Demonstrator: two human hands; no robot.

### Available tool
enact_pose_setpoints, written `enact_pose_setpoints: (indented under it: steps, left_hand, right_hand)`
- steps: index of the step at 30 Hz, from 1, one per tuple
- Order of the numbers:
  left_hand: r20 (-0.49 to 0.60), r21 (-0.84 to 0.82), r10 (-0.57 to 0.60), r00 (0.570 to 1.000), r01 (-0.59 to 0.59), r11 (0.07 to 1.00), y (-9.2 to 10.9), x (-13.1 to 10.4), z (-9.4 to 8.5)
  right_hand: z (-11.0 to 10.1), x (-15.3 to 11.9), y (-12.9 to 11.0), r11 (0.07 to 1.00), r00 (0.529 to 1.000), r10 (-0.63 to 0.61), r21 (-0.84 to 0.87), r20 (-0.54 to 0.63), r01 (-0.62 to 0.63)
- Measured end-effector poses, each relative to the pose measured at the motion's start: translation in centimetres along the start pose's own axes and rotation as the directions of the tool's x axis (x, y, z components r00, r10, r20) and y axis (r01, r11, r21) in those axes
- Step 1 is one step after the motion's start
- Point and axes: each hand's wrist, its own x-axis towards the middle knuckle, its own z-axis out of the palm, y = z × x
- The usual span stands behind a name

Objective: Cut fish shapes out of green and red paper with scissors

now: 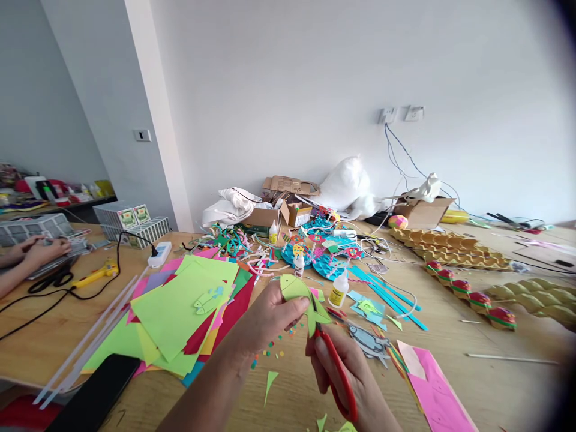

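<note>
Between thumb and fingers, my left hand (pixel 273 312) grips a light green paper fish (pixel 293 287) with a drawn eye and gill line. My right hand (pixel 344 369) is closed round red-handled scissors (pixel 338 378). Their blades meet the paper at the fish's tail, and the tips are partly hidden by it. Below my hands lies a thin green paper scrap (pixel 270 384). Just past the fish stands a glue bottle (pixel 338 289) with a yellow label. Right of my right hand lies a grey-blue paper fish (pixel 368 342).
Coloured paper sheets (pixel 166 306) are stacked at left beside a black phone (pixel 94 393) and a yellow glue gun (pixel 94 273). Another person's hands (pixel 42 249) work at far left. Egg cartons (pixel 454 249) lie right; pink paper (pixel 443 390) lies front right. Craft pieces and boxes crowd the back.
</note>
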Motion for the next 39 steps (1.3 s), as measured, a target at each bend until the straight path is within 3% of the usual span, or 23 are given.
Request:
enact_pose_setpoints:
  steps: [10, 18, 39]
  left_hand:
    - [0.024, 0.009, -0.009, 1.0, 0.009, 1.0, 0.36, -0.09, 0.04]
    - [0.081, -0.005, 0.021, 0.996, -0.021, 1.0, 0.66, -0.09, 0.14]
    - [0.091, -0.002, -0.034, 0.995, 0.034, 0.999, 0.6, -0.22, -0.03]
  right_hand:
    - [-0.11, -0.56, 0.7, 0.999, 1.0, 0.026, 0.023, -0.012, -0.026]
    - [-0.15, -0.51, 0.96, 0.999, 1.0, -0.03, -0.015, -0.006, 0.03]
    - [0.12, -0.79, 0.68, 0.999, 0.997, 0.002, -0.041, -0.072, -0.005]
